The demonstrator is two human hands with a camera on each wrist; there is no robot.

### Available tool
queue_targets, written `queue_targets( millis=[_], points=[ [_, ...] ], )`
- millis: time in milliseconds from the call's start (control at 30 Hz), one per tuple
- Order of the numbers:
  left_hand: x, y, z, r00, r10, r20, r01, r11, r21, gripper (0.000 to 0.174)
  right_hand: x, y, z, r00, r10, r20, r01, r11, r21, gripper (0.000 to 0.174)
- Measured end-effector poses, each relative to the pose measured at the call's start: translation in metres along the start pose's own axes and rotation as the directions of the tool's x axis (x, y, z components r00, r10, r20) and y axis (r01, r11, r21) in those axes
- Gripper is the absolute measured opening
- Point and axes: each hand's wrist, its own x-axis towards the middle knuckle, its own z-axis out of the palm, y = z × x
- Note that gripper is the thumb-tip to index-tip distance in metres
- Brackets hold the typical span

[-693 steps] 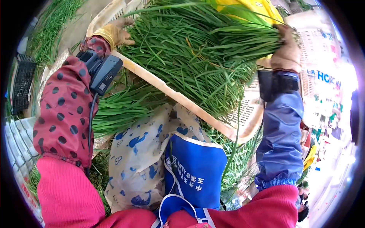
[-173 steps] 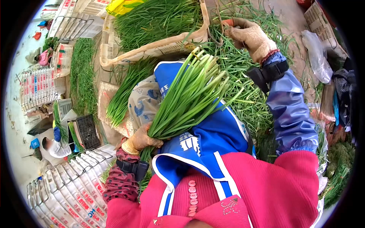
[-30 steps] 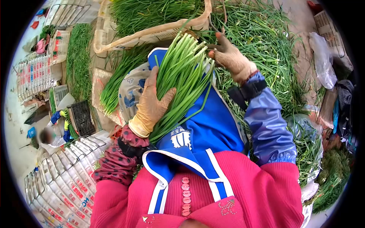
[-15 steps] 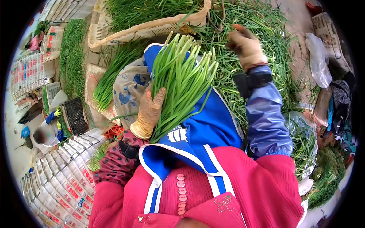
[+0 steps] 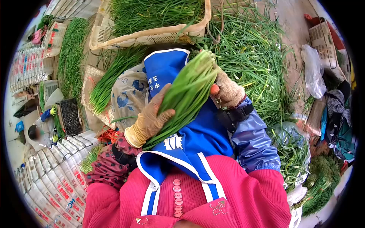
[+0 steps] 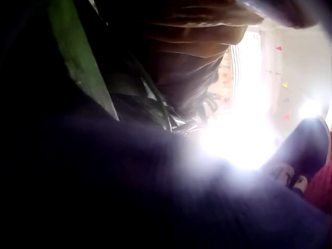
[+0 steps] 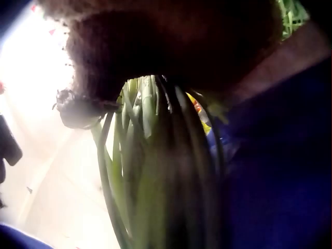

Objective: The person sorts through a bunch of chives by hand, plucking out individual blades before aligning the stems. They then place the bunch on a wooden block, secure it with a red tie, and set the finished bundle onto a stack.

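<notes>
A bunch of long green stalks (image 5: 188, 91) lies slanted over the blue apron (image 5: 205, 127), pale ends up near the crate. The gloved left hand (image 5: 152, 117) holds its lower left side, thumb across the leaves. At the upper right of the bunch, the gloved right hand (image 5: 227, 89) has its fingers round the stalks near the pale ends, a bare orange-tinted fingertip showing. In the right wrist view the stalks (image 7: 150, 171) hang below the dark glove (image 7: 166, 46). The left wrist view is dark, with part of the glove (image 6: 192, 57) and a green leaf (image 6: 80, 57).
A beige crate (image 5: 152, 37) filled with green leaves stands at the top. Another green bundle (image 5: 114, 76) lies to the left on a board. Loose leaves (image 5: 254, 72) cover the ground at right, beside a clear plastic bag (image 5: 313, 72). Stacked white crates (image 5: 57, 182) stand lower left.
The right hand has come down and left from above the loose leaves onto the stalks. The bunch's pale ends are now drawn closer together and lean further right.
</notes>
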Motion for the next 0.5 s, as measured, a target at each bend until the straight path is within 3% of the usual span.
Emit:
queue_targets(
  millis=[33,100,133,233,267,300,333,367,433,467,500],
  points=[
    [-0.001,0.007,-0.001,0.999,0.008,0.048,-0.009,1.0,0.017,0.087,0.006,0.004,-0.003,0.997,-0.066,0.037,0.061,0.991,0.119,0.139],
    [-0.006,0.011,0.002,0.996,0.068,0.057,-0.082,0.955,0.286,0.09,0.007,-0.004,-0.015,0.997,-0.066,0.046,0.077,0.96,-0.269,0.138],
    [-0.006,0.009,0.003,0.991,0.1,0.088,-0.125,0.927,0.353,0.097,0.005,-0.01,-0.015,0.989,-0.124,0.078,0.143,0.933,-0.33,0.138],
    [-0.005,0.016,-0.012,0.961,0.173,0.215,-0.171,0.985,-0.025,0.104,-0.005,-0.033,0.014,0.969,-0.244,0.033,0.242,0.918,-0.315,0.141],
    [0.005,0.03,-0.024,0.94,0.066,0.335,0.007,0.977,-0.214,0.114,-0.008,-0.039,0.023,0.97,-0.242,0.008,0.237,0.942,-0.239,0.14],
    [0.01,0.021,-0.022,0.932,0.117,0.342,0.04,0.907,-0.419,0.121,-0.009,-0.043,0.032,0.971,-0.24,-0.021,0.234,0.959,-0.162,0.14],
    [0.014,0.035,-0.033,0.935,0.11,0.337,0.006,0.946,-0.323,0.123,-0.008,-0.037,0.033,0.967,-0.255,-0.029,0.254,0.966,-0.041,0.137],
    [0.018,0.049,-0.042,0.937,0.105,0.332,-0.031,0.974,-0.222,0.125,-0.008,-0.04,0.033,0.965,-0.262,0.029,0.263,0.964,-0.045,0.133],
    [0.027,0.059,-0.025,0.953,0.159,0.257,-0.093,0.963,-0.254,0.125,-0.007,-0.041,0.039,0.966,-0.252,0.062,0.251,0.968,0.031,0.13],
    [0.032,0.063,-0.015,0.958,0.185,0.22,-0.123,0.956,-0.267,0.126,-0.007,-0.041,0.042,0.974,-0.22,0.053,0.209,0.965,0.157,0.129],
    [0.036,0.063,-0.003,0.964,0.152,0.219,-0.062,0.926,-0.373,0.126,-0.004,-0.04,0.04,0.95,-0.294,0.104,0.278,0.95,0.141,0.116]
  ],
)
